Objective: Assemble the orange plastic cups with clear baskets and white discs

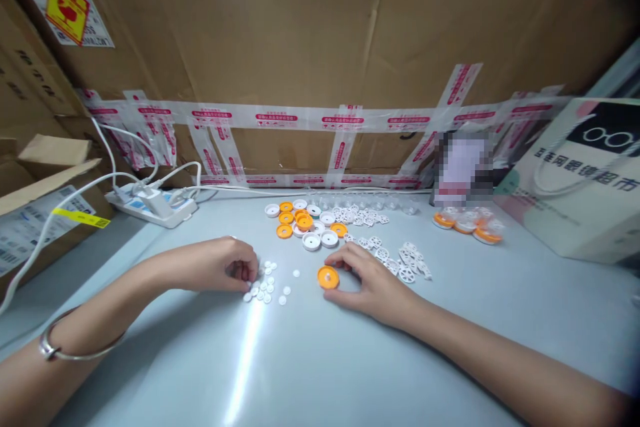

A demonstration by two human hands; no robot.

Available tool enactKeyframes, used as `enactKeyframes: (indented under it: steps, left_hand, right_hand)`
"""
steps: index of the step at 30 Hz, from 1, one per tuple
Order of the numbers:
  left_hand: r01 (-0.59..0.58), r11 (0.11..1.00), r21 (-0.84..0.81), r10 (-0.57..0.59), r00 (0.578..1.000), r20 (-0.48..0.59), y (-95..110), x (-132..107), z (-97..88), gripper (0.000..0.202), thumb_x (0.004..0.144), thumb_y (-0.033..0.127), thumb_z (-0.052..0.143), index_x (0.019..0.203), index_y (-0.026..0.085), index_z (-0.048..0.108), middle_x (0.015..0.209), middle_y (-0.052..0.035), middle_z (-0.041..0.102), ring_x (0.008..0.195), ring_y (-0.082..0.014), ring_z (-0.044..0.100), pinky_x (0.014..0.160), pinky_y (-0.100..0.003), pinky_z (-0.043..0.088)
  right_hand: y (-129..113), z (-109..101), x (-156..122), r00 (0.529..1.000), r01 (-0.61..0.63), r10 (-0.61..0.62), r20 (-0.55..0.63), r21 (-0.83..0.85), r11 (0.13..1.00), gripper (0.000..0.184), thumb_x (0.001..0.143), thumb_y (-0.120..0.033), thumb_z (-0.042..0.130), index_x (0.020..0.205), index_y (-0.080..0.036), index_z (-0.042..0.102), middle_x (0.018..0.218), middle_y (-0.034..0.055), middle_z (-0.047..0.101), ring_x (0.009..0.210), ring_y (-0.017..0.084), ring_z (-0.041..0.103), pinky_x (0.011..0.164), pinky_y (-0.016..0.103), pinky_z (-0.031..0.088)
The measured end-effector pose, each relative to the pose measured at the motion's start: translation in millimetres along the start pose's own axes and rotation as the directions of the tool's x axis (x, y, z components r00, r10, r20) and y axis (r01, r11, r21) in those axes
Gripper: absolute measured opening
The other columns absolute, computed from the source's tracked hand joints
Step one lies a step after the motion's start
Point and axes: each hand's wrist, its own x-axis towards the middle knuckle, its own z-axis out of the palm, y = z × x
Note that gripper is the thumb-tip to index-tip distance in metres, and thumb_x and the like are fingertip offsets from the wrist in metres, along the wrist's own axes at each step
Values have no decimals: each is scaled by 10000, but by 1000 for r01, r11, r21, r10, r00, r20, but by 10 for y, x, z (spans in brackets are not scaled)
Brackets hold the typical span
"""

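Observation:
My right hand (364, 279) grips an orange round cap (329, 277) by its rim between thumb and fingers. A small pale piece sits in the middle of that cap. My left hand (235, 265) is curled, its fingertips down at the left edge of a loose pile of small white discs (262, 290). Whatever those fingers pinch is hidden. A few more white discs (287, 291) lie scattered between the two hands. Behind them is a cluster of orange caps (285, 231) and white caps (311, 241). White spoked wheels (407, 273) lie beyond my right hand.
Clear plastic domes (380, 203) line the back of the table. Orange-based assembled pieces (487, 235) and a paper bag (575, 180) stand right. A power strip (153, 203) with white cables and an opened carton (45, 213) are left. A large taped cardboard box (280, 33) walls the back.

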Motion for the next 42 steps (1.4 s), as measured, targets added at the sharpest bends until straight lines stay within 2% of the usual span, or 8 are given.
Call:
enactKeyframes:
  steps: [6,9,11,14,17,20,25,42]
  left_hand:
    - [31,979,204,-11,995,-99,52,-4,21,193,702,104,488,775,208,634,746,18,624,652,-104,558,605,-182,406]
    - [-8,968,251,69,970,-234,135,23,68,139,748,128,494,762,191,617,737,9,611,638,-99,548,589,-184,399]
    - [-88,972,217,163,920,-356,209,71,135,114,789,150,499,801,181,608,775,-1,615,670,-95,560,615,-183,415]
    - [-226,955,195,295,810,-508,305,194,287,110,832,151,491,848,172,598,804,-15,627,725,-98,580,662,-194,443]
    - [-320,902,289,430,713,-554,347,349,448,129,848,125,473,869,153,597,798,-35,641,735,-107,588,674,-212,465]
    - [-359,847,393,528,664,-530,348,478,566,142,854,105,460,892,141,592,797,-49,647,743,-118,594,684,-230,479]
    - [-343,787,512,597,633,-494,341,564,660,168,861,86,435,886,143,592,752,-42,646,699,-121,600,640,-242,464]
    - [-350,736,580,645,622,-443,312,535,674,150,860,98,457,924,133,589,790,-55,657,732,-134,599,642,-256,449]
  right_hand:
    - [-10,10,-8,999,48,-48,-1,-10,999,317,721,-192,598,1035,-229,586,944,47,525,882,179,528,856,341,424]
    - [-6,9,-4,999,43,-43,14,1,999,240,743,-198,583,979,-231,615,920,39,526,868,173,527,848,333,423]
    - [0,6,-1,999,43,-43,22,10,999,237,747,-202,586,978,-238,622,918,35,527,870,172,526,842,329,423]
    - [8,0,7,998,49,-49,33,19,999,241,744,-208,601,981,-249,629,909,31,533,876,173,526,843,331,420]
    - [3,-9,19,998,50,-51,44,24,998,221,748,-216,605,966,-245,631,898,29,543,877,176,528,842,336,420]
    - [-5,-18,30,997,54,-55,48,21,998,208,751,-218,603,956,-237,632,892,28,548,865,172,531,836,336,422]
    - [-3,-24,41,996,65,-66,66,20,998,233,758,-229,610,989,-250,632,915,29,555,877,173,532,840,338,422]
    - [16,-36,31,994,49,-53,91,43,998,238,775,-275,614,1012,-253,626,931,29,556,907,177,525,865,353,401]
